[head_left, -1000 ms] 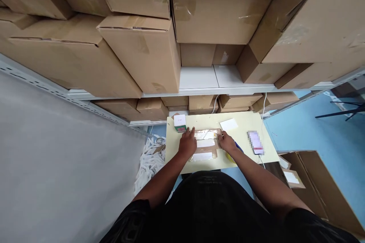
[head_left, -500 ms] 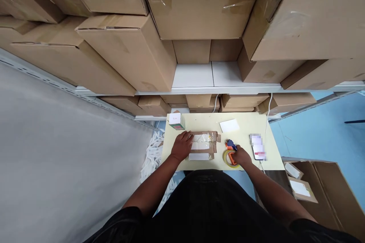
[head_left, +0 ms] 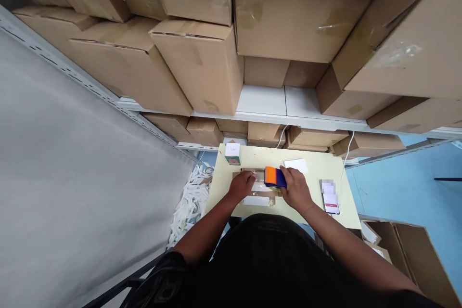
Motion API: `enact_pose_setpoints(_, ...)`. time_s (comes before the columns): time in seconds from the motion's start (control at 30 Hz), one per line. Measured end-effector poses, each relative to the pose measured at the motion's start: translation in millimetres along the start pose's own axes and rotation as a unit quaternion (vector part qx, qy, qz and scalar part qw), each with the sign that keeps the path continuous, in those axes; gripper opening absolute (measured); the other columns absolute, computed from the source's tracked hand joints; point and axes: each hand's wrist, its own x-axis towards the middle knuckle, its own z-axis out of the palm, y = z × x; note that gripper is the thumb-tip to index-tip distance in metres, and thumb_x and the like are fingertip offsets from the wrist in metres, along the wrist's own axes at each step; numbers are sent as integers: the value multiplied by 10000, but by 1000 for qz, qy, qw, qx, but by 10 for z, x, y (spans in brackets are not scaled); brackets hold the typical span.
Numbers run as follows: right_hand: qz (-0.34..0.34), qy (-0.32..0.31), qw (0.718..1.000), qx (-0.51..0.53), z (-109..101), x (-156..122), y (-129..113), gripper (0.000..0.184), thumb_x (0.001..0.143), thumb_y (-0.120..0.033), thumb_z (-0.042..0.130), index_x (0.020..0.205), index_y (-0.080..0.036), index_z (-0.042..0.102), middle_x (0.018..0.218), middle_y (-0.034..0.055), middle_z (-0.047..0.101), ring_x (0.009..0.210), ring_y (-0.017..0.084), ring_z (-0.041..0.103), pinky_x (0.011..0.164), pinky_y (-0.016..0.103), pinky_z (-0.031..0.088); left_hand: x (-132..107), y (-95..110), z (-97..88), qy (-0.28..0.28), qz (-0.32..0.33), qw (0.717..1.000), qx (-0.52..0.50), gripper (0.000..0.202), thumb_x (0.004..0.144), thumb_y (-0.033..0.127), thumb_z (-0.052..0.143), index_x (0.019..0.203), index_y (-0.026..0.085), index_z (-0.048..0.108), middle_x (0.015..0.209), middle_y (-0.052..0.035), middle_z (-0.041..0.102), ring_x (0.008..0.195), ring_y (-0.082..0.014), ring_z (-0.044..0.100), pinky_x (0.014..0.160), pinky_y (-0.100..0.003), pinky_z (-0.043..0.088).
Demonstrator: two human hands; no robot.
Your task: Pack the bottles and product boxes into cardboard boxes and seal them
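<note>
My right hand [head_left: 298, 190] grips an orange and blue tape dispenser [head_left: 275, 177], holding it above the cardboard parcels. Part of a yellowish tape roll shows below the dispenser. Over the left side of the parcels is my left hand [head_left: 241, 186], its thumb and fingers pinched together close to the dispenser. Whatever lies between those fingertips is too small to make out. The small brown cardboard parcels [head_left: 272, 194] lie side by side on the table, with white labels and shiny clear tape on top. Both hands and the dispenser partly cover them.
On the cream table [head_left: 224, 204] stand a white and green box [head_left: 233, 154], a white paper [head_left: 296, 165] and a phone [head_left: 329, 197]. Shelves of cardboard boxes [head_left: 197, 67] rise behind. White scraps [head_left: 186, 204] cover the floor at left; a large open carton [head_left: 415, 255] sits at right.
My right hand has lifted the tape dispenser off the table and brought it left over the parcels. My left hand went from lying flat on the parcels to a pinch. The view has shifted.
</note>
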Motion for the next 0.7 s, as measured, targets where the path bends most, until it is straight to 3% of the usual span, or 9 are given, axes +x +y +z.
enact_pose_setpoints(0.07, -31, -13, 998, -45, 84, 167, -206, 670, 839, -183, 587, 1492, -106, 455, 1172, 166, 583, 1100, 331, 515, 1038, 498, 422, 22, -23, -96, -18, -29, 981, -192, 479, 1028, 526, 381, 967, 184, 712, 916, -76, 724, 831, -199, 668, 728, -305, 506)
enact_pose_setpoints(0.13, -38, -25, 996, -71, 190, 247, -336, 656, 838, -176, 593, 1480, -107, 474, 1156, 160, 575, 1080, 321, 504, 1028, 476, 417, 27, -41, -156, -34, -63, 943, -325, 560, 994, 640, 390, 980, 173, 697, 797, -51, 687, 689, -168, 627, 606, -275, 460)
enact_pose_setpoints(0.27, -32, -40, 995, -91, 333, 262, -422, 629, 839, -173, 593, 1458, -124, 496, 1163, 146, 561, 1076, 300, 496, 1033, 442, 400, -26, -26, -140, -29, -116, 883, -454, 522, 856, 686, 639, 966, 176, 656, 656, 29, 566, 529, -102, 506, 493, -224, 342)
enact_pose_setpoints(0.4, -26, -40, 994, -98, 352, 281, -427, 625, 842, -183, 592, 1457, -119, 496, 1174, 144, 555, 1081, 296, 500, 1009, 422, 408, -94, 7, -78, -18, -150, 798, -584, 513, 777, 633, 761, 981, 177, 647, 746, 27, 577, 565, -70, 497, 525, -200, 355)
enact_pose_setpoints(0.47, -28, -43, 993, -103, 341, 308, -433, 624, 844, -188, 596, 1457, -121, 500, 1172, 144, 561, 1065, 296, 506, 986, 418, 415, -112, 2, -68, -15, -162, 774, -612, 492, 728, 559, 828, 976, 168, 659, 759, 23, 578, 577, -62, 494, 543, -196, 364)
enact_pose_setpoints(0.57, -42, -56, 991, -113, 313, 351, -453, 622, 844, -191, 608, 1454, -128, 508, 1164, 143, 574, 1040, 293, 516, 963, 413, 414, -109, -38, -64, -1, -170, 780, -603, 395, 729, 465, 830, 912, 151, 675, 721, 19, 581, 557, -57, 480, 543, -197, 361)
enact_pose_setpoints(0.7, -78, -97, 983, -135, 265, 403, -478, 644, 851, -201, 619, 1479, -141, 492, 1148, 137, 591, 1027, 286, 528, 937, 393, 406, -64, -119, -35, 30, -192, 832, -520, 283, 780, 421, 757, 851, 160, 673, 667, 16, 605, 516, -76, 493, 520, -209, 376)
